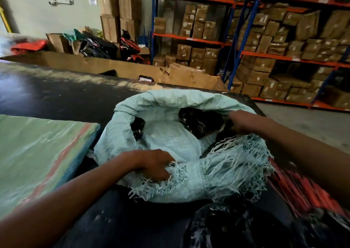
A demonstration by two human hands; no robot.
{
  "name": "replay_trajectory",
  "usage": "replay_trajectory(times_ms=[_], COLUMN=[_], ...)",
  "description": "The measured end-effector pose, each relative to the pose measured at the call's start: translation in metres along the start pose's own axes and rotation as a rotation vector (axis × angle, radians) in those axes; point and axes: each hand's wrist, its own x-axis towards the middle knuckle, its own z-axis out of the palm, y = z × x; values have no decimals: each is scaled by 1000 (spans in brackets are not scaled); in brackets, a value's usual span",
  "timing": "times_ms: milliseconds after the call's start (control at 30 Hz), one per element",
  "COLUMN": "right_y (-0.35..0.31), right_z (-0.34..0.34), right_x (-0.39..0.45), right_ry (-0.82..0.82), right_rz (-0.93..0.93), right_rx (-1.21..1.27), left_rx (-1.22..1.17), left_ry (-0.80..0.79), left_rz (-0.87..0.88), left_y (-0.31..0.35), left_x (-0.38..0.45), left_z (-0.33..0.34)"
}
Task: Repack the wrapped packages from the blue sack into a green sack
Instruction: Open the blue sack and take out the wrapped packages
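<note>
Pale blue sack (170, 134) at frame centre, mouth up and toward camera, frayed rim gripped by left hand (157, 164) and right hand (240, 122), black packages (200, 122) inside.

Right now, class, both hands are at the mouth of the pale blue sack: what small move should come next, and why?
Probably draw the right hand back with a black wrapped package; it is already inside the blue sack among them, while the left hand grips the frayed rim.
</note>
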Motion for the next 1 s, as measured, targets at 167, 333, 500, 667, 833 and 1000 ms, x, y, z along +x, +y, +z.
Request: replay_trajectory(times_ms=[167, 333, 500, 667, 833, 1000], right_y=[18, 13, 9, 7, 22, 35], right_z=[15, 46, 57, 61, 51, 14], right_x=[-16, -15, -3, 9, 11, 1], right_ry=[-14, 103, 205, 197, 288, 442], right_rz=[20, -23, 16, 4, 148, 351], right_rx=[-191, -199, -225, -250, 55, 554], left_rx=[-360, -687, 210, 534, 637, 472], left_ry=[109, 315, 483, 510, 571, 783], left_rz=[164, 171, 69, -75, -132, -105], left_y=[5, 17, 16, 23, 25, 26], left_x=[29, 73, 124, 159, 161, 118], left_z=[-59, -77, -70, -63, -58, -91])
